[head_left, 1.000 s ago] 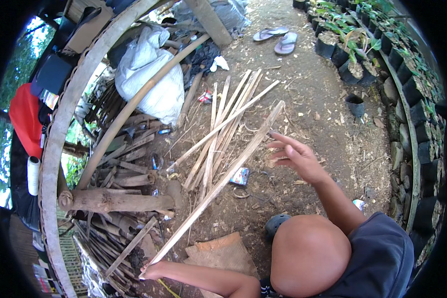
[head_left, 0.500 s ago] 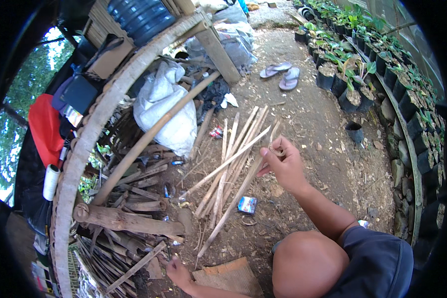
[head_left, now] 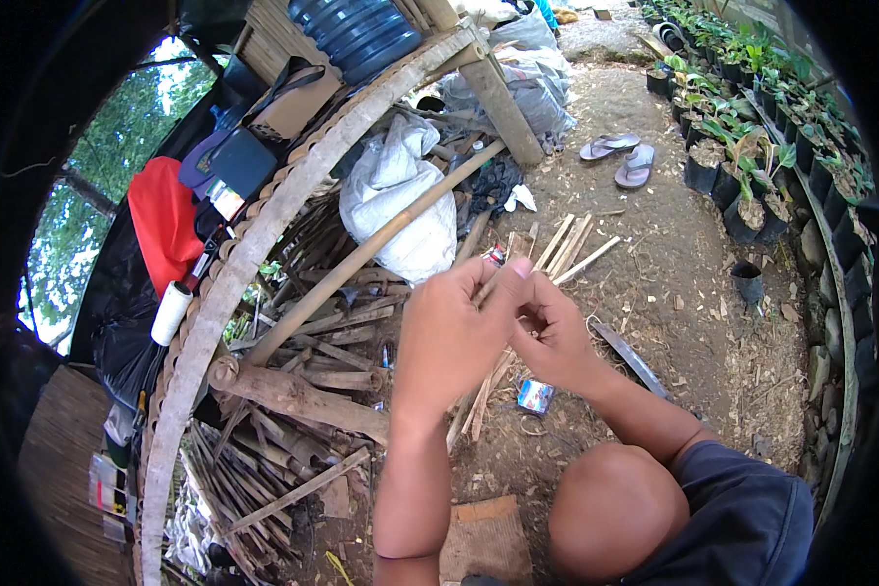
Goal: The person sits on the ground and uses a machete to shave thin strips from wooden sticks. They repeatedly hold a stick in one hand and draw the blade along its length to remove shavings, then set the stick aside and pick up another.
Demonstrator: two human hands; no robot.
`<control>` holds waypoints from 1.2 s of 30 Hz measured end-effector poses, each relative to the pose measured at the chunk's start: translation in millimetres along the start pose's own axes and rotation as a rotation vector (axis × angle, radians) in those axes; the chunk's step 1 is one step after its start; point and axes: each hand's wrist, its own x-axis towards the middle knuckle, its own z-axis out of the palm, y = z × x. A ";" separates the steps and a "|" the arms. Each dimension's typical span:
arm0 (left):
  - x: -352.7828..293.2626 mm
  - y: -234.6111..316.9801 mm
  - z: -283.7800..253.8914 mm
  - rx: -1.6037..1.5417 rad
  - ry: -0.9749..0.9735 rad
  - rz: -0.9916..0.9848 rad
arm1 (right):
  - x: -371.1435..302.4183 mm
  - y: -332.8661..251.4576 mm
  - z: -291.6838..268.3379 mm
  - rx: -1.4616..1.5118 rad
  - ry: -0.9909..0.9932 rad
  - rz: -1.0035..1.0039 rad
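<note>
My left hand [head_left: 451, 327] and my right hand [head_left: 557, 337] are raised together in the middle of the view, their fingertips meeting. Both are closed in a pinch on a thin wooden strip [head_left: 487, 289], which is mostly hidden by the fingers. Beneath and beyond them, a loose pile of pale wooden strips [head_left: 568, 244] lies on the dirt. A long knife-like blade [head_left: 631, 359] rests on the ground beside my right forearm. Close below my hands is a small blue packet [head_left: 534, 396].
A flat piece of cardboard [head_left: 486, 540] lies near my knee. On the left stand a curved-edge bamboo bench [head_left: 293, 186], stacked firewood [head_left: 254, 488] and a white sack [head_left: 400, 200]. Sandals [head_left: 635, 166] lie ahead; potted seedlings [head_left: 747, 210] line the right.
My left hand has come up from the ground at lower left to meet my right hand at the strip. The view has shifted, and the blade now shows beside my right forearm.
</note>
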 end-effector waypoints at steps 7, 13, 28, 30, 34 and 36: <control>34.4 37.1 -52.1 -0.662 0.445 -0.004 | 6.5 20.2 -24.0 -0.056 -0.037 0.091; 79.6 31.3 -141.9 -0.178 0.502 0.255 | 2.5 28.0 -40.1 0.240 0.026 0.330; 34.5 -76.3 30.1 -0.600 -0.044 0.107 | 56.3 -22.3 -44.8 0.243 -0.152 0.135; 31.2 -77.3 27.7 -0.684 0.044 0.258 | 59.1 -24.5 -41.1 0.253 -0.187 0.156; 22.5 -79.8 9.0 -0.772 0.031 0.153 | 62.5 -35.3 -31.5 0.235 -0.235 0.159; 18.7 -74.9 -6.3 -0.775 0.015 0.103 | 65.1 -44.9 -24.8 0.215 -0.269 0.156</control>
